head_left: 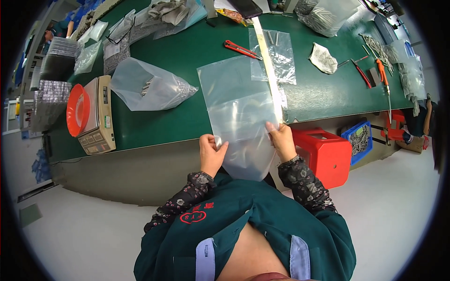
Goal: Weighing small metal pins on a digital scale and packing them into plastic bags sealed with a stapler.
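Observation:
A large clear plastic bag [236, 110] lies over the table's front edge, its lower part hanging toward my body. My left hand [213, 152] pinches its left edge between thumb and fingers. At the opposite edge, my right hand [281, 140] grips the plastic, thumb on top. A pale measuring strip [268, 70] runs away from me along the bag's right side, ending by my right hand. Beyond the bag rests a red utility knife [242, 49]. A small clear bag [283, 56] lies partly under the strip, with thin metal pins [273, 38] at its far end.
On the green table [178, 124], an open bag of metal parts [152, 86] lies left, beside a scale [101, 114] with an orange-red dish [78, 110]. A white cloth [323, 58], red-handled pliers [361, 75] and an orange tool [382, 72] lie right. Below stand a red stool [323, 159] and blue crate [358, 140].

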